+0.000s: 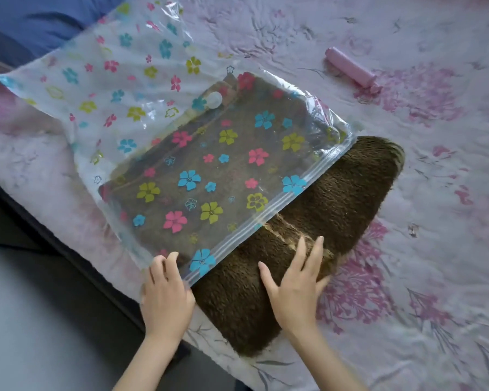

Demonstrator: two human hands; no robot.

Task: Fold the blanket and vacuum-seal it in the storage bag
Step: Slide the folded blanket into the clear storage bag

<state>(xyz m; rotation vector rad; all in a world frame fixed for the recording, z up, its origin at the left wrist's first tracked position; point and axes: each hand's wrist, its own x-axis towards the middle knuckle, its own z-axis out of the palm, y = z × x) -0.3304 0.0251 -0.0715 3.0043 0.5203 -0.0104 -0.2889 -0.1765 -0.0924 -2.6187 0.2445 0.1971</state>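
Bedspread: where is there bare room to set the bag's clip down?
Free: bedspread right of the blanket, below the pink pump. Crowded: storage bag fills the left, with left hand and right hand on the near end.

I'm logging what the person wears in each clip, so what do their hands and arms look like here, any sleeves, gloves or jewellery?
Both the left hand and the right hand are bare, with no gloves, rings or watch showing. The forearms are uncovered down to the bottom edge of the picture, so no sleeve is in view. The fingernails look short and unpainted.
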